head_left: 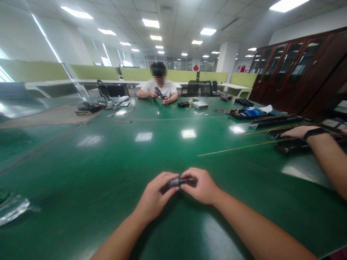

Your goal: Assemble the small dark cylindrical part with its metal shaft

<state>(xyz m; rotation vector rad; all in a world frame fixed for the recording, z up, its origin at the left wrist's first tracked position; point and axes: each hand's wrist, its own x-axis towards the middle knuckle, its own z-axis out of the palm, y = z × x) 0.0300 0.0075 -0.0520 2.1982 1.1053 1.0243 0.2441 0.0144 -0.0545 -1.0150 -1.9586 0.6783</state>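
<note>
A small dark cylindrical part (174, 182) with a thinner, ridged shaft lies across between my two hands, just above the green table; its exact kind cannot be made out. Around its thick grey end, the thumb and fingers of my left hand (156, 193) are closed. My right hand (202, 186) pinches the ridged shaft at the other end, fingers curled over it. The fingertips of both hands almost meet in the middle, and they cover parts of the piece.
Thin rods (238, 148) lie to the right, beside a co-worker's hand (298, 131) on dark parts. A person (159, 88) across the table holds a dark tool. A blue item (254, 112) sits in a tray. Clear plastic (13, 209) lies at left.
</note>
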